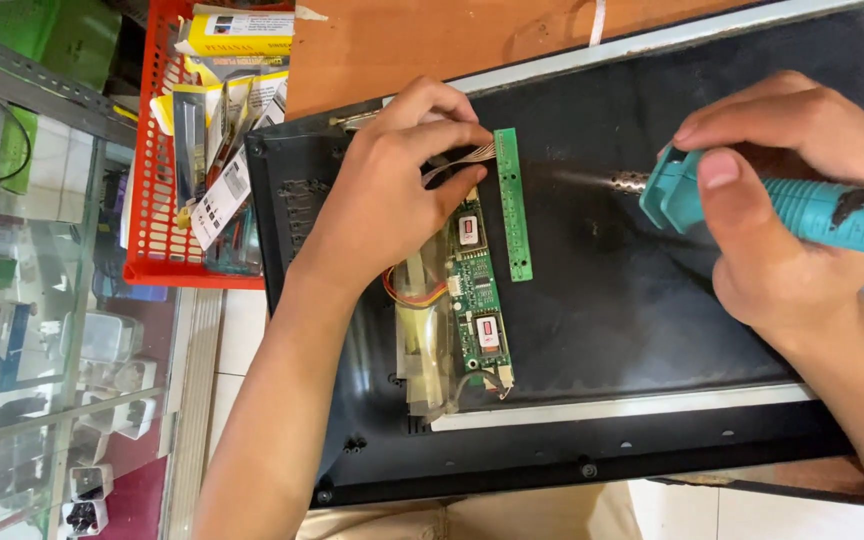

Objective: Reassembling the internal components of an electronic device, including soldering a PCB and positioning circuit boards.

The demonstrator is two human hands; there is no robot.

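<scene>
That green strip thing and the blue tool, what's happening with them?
A person is working on the back of an opened flat screen lying on a wooden table. The left hand pinches a bundle of thin wires beside the narrow green circuit strip. The right hand holds a teal-handled soldering iron, its metal tip hanging over the dark panel, apart from the strip.

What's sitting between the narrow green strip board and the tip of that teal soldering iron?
Nothing: in the head view only bare dark panel back lies between the green strip board and the soldering iron tip.
</scene>
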